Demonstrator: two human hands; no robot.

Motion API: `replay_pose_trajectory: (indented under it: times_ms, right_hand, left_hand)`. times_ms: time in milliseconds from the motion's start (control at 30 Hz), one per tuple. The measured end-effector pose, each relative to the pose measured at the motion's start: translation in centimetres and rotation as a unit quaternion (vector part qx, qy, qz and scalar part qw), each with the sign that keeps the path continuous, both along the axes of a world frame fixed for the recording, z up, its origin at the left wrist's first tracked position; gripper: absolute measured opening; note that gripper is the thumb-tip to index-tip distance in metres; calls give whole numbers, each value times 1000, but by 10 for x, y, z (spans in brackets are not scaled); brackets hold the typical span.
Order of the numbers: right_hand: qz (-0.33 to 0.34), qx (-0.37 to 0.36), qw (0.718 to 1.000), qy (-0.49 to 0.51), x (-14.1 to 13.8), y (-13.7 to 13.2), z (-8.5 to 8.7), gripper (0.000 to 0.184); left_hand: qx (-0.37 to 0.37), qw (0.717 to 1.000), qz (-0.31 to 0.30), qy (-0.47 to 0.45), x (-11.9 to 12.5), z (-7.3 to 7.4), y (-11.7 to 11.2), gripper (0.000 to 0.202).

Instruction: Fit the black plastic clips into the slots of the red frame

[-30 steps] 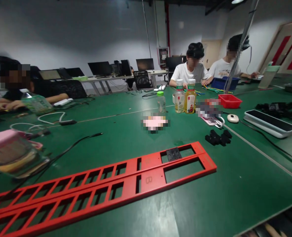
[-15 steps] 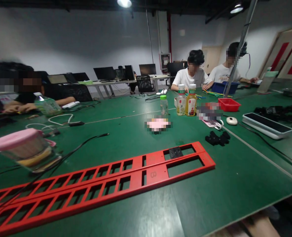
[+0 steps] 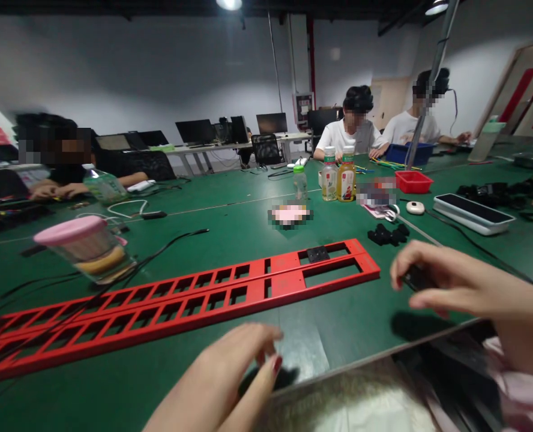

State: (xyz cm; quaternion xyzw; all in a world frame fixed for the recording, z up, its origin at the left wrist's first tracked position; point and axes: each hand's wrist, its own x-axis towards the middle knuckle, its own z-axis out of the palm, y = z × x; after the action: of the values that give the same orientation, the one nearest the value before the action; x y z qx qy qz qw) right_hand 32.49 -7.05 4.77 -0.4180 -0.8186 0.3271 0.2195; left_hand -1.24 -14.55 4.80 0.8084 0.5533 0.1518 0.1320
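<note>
My right hand (image 3: 467,279) hovers above the table's front right part, its curled fingers and thumb around a small black piece (image 3: 416,278). The fingers hide most of that piece. At the lower middle, my left hand (image 3: 228,375) is over the table's front edge, fingers bent and apart from the thumb, with no held thing visible. A long red slotted frame (image 3: 273,288) lies beyond my left hand. One black block (image 3: 317,255) sits in its rear row, in the large opening near the right end. Several black pieces (image 3: 388,234) lie in a cluster beyond my right hand.
A pink-lidded cup (image 3: 86,246) and a black cable (image 3: 171,243) are at left, the cable crossing the red frame. Two drink bottles (image 3: 346,177), a red tray (image 3: 413,181) and a white-edged device (image 3: 473,213) stand farther back. Several people work around the green table (image 3: 230,225).
Both my hands have come into view from below and the right, the right one with a black piece. The view has shifted, so the red frame now appears slightly higher.
</note>
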Motion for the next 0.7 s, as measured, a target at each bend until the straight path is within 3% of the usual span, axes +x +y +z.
replay_pose_trajectory:
  times_ms: [67, 133, 200, 267, 367, 433, 567, 700]
  right_hand:
    - [21, 83, 996, -14, -22, 41, 19, 28]
    - [13, 199, 979, -35, -40, 80, 20, 27]
    - [-25, 288, 956, -44, -53, 115, 5, 26]
    - [-79, 329, 940, -41, -61, 142, -19, 28]
    - [-98, 318, 942, -43, -67, 164, -53, 33]
    - [-89, 300, 949, -44, -68, 168, -66, 40]
    - [-71, 239, 968, -27, -66, 158, -69, 58]
    - [5, 148, 989, 17, -64, 145, -64, 45]
  left_hand:
    - [55, 998, -27, 34, 20, 12, 30, 25]
    - [97, 991, -53, 75, 35, 15, 63, 27]
    - [120, 984, -86, 101, 45, 7, 95, 37]
    - [129, 979, -107, 115, 48, -9, 121, 56]
    - [113, 980, -108, 126, 47, -36, 145, 80]
    - [84, 984, -98, 124, 43, -49, 151, 90]
    - [73, 985, -94, 125, 39, -59, 151, 97]
    - [79, 982, -102, 134, 39, -57, 151, 96]
